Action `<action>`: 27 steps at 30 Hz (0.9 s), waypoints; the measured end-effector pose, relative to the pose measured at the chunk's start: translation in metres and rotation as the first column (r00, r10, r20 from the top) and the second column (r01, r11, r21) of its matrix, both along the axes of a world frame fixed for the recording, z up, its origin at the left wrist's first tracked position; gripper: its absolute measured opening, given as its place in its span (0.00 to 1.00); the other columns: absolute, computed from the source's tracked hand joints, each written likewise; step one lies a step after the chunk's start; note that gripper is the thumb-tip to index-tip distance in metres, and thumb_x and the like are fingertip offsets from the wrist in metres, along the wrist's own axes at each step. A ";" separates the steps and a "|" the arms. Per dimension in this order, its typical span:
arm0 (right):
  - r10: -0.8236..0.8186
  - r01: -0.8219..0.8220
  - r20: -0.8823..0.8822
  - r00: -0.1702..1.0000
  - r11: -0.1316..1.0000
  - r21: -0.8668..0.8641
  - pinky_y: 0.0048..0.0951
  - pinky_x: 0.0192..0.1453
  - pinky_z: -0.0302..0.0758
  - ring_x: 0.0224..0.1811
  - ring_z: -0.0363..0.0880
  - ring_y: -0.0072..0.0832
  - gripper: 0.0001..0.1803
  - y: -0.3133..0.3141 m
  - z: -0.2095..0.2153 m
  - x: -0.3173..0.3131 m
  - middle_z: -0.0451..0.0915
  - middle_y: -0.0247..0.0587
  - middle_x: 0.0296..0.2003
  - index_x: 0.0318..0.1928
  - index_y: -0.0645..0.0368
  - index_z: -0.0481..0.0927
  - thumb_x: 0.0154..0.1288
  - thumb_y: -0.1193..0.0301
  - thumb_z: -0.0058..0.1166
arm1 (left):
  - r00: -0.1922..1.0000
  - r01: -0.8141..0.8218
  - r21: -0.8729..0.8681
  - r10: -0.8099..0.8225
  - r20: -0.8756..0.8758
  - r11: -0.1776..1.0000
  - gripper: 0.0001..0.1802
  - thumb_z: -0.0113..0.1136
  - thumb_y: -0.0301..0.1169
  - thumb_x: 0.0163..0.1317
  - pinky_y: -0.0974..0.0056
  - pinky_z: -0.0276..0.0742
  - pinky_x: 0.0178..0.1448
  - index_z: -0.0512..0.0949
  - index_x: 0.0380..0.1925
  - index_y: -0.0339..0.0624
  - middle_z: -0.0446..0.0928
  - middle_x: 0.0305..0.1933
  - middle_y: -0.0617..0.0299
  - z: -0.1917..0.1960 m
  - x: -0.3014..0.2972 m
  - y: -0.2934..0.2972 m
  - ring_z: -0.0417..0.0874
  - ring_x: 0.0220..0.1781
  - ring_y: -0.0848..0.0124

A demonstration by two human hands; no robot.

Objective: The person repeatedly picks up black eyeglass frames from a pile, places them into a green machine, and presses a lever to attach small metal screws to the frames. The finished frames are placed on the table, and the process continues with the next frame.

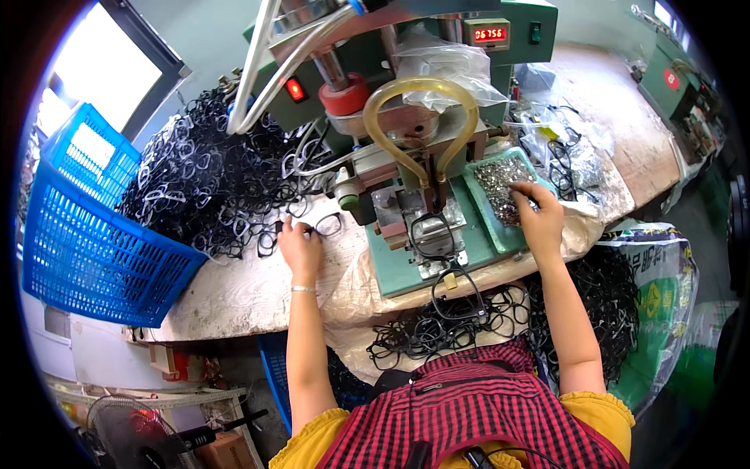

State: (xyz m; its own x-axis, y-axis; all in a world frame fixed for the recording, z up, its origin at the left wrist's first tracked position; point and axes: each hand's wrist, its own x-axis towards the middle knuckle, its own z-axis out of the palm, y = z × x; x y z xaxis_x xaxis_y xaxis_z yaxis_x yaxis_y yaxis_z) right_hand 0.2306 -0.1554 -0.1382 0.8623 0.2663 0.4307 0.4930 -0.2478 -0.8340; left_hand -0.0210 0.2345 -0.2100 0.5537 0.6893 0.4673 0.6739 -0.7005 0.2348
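Nearest the camera, a red-and-black checked apron over yellow sleeves point(469, 414) is seen, and just beyond it a heap of finished black plastic spectacle frames point(437, 328) is spread on a pale cloth at the bench edge, placed where pieces can be dropped straight off the machine. One black frame point(432, 234) is laid flat on the green metal press machine point(414, 258), under its head and the looped yellowish hose point(422, 102), so that it is held in the jig for working. The right hand point(537, 215) is rested palm-down in the shallow green tray of small silvery metal parts point(500, 184), fingers curled as if pinching a piece; whether one is actually gripped cannot be told. The left hand point(299, 246) is laid on the worn wooden bench point(234, 289), its fingers closed loosely around a black frame point(324, 227) at the edge of the large pile of unworked black frames point(219, 180), kept within easy reach beside the press. A blue plastic lattice crate point(94, 234) is stood at the far left, tilted against the pile.
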 end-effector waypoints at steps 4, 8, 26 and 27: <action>-0.016 0.015 -0.135 0.991 1.000 -0.008 0.28 0.54 0.77 0.45 0.86 0.30 0.09 -0.040 -0.014 -0.009 0.89 0.41 0.39 0.43 0.62 0.89 0.63 0.78 0.62 | 0.958 0.076 0.037 -0.083 0.274 0.996 0.07 0.69 0.28 0.55 0.51 0.70 0.68 0.83 0.32 0.37 0.81 0.60 0.42 0.031 -0.029 0.015 0.79 0.63 0.46; 0.143 -0.128 -0.174 0.974 0.987 0.093 0.27 0.52 0.78 0.43 0.85 0.28 0.08 -0.033 0.008 -0.028 0.88 0.39 0.39 0.41 0.62 0.89 0.60 0.79 0.64 | 0.868 0.063 -0.377 0.136 0.477 0.924 0.11 0.64 0.31 0.60 0.62 0.77 0.55 0.82 0.30 0.32 0.87 0.43 0.51 0.035 -0.055 0.066 0.85 0.45 0.63; 0.511 -0.407 -0.113 0.852 0.782 0.472 0.29 0.59 0.73 0.47 0.84 0.26 0.27 0.071 0.051 -0.061 0.88 0.40 0.37 0.57 0.66 0.72 0.58 0.77 0.65 | 0.192 0.794 0.010 -0.266 0.945 0.608 0.10 0.37 0.29 0.75 0.70 0.76 0.26 0.67 0.38 0.36 0.79 0.32 0.47 0.196 0.016 -0.188 0.78 0.24 0.69; 0.526 -0.412 -0.131 0.841 0.777 0.476 0.29 0.59 0.73 0.46 0.84 0.26 0.27 0.071 0.057 -0.063 0.88 0.40 0.37 0.57 0.66 0.71 0.58 0.77 0.65 | 0.160 0.798 0.111 -0.385 0.909 0.592 0.09 0.36 0.29 0.75 0.70 0.77 0.26 0.66 0.40 0.36 0.79 0.32 0.44 0.209 0.025 -0.197 0.79 0.25 0.68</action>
